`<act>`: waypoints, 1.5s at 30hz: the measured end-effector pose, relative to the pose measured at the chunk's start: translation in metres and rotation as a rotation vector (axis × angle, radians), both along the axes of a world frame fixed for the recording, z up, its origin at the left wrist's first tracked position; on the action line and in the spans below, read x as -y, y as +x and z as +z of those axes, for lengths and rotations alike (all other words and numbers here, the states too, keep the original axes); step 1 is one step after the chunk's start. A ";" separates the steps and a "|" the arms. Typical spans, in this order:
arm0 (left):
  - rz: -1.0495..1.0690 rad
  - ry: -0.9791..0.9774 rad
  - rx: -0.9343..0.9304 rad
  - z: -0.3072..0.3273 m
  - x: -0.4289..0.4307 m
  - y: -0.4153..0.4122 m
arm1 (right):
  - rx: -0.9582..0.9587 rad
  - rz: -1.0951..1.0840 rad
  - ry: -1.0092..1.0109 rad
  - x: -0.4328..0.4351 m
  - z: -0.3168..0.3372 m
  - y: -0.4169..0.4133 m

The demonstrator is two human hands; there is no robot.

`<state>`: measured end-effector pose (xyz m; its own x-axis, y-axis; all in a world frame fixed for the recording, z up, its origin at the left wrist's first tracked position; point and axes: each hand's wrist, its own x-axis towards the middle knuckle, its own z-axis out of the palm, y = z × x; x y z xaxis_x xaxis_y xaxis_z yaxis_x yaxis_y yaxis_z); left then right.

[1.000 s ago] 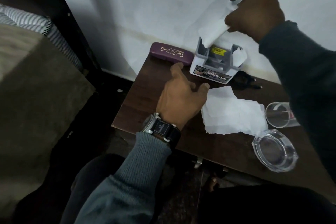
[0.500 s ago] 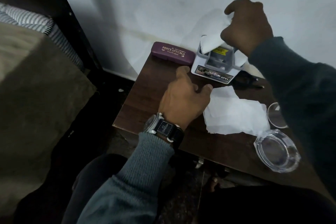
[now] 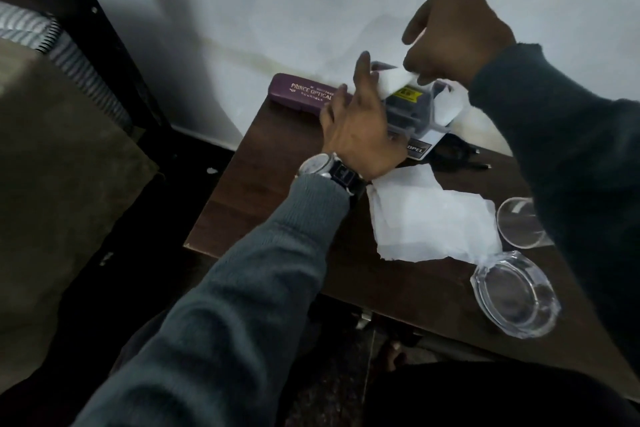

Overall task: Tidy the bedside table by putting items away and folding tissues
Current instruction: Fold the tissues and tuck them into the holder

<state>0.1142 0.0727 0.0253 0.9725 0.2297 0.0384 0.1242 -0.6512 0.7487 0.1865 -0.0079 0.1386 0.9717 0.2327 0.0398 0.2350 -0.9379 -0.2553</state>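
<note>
Your left hand (image 3: 360, 135) has left the table (image 3: 263, 191). A second ago it rested there beside the holder (image 3: 420, 114); now it is lifted against the holder's left side, fingers straight, fingertips touching the folded tissue (image 3: 394, 81). It now covers the end of the case (image 3: 298, 94) lettering and most of the holder's front label. Your right hand (image 3: 457, 35) has dropped from above the holder to its top, pinching the folded tissue, which sits lower. Your right sleeve (image 3: 561, 156) hides more of the glass (image 3: 516, 225).
</note>
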 end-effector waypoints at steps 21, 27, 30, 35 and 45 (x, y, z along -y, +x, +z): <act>0.120 -0.216 0.053 0.008 -0.038 -0.002 | 0.059 0.094 0.127 0.008 -0.005 0.026; 0.150 -0.225 0.047 0.012 -0.043 -0.005 | -0.039 0.265 -0.264 0.044 -0.022 0.035; 0.165 -0.216 0.034 0.012 -0.043 -0.005 | 0.028 0.336 -0.322 0.040 -0.038 0.036; 0.219 -0.236 0.074 0.017 -0.042 -0.008 | 0.125 0.343 -0.291 0.032 -0.051 0.042; 0.283 -0.331 0.133 0.021 -0.044 -0.018 | 0.015 0.170 0.082 0.044 -0.036 0.043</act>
<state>0.0962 0.1164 0.0459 0.8611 0.5069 0.0386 0.1514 -0.3282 0.9324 0.2293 -0.0514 0.1030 0.9178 0.3890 0.0796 0.3928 -0.8603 -0.3249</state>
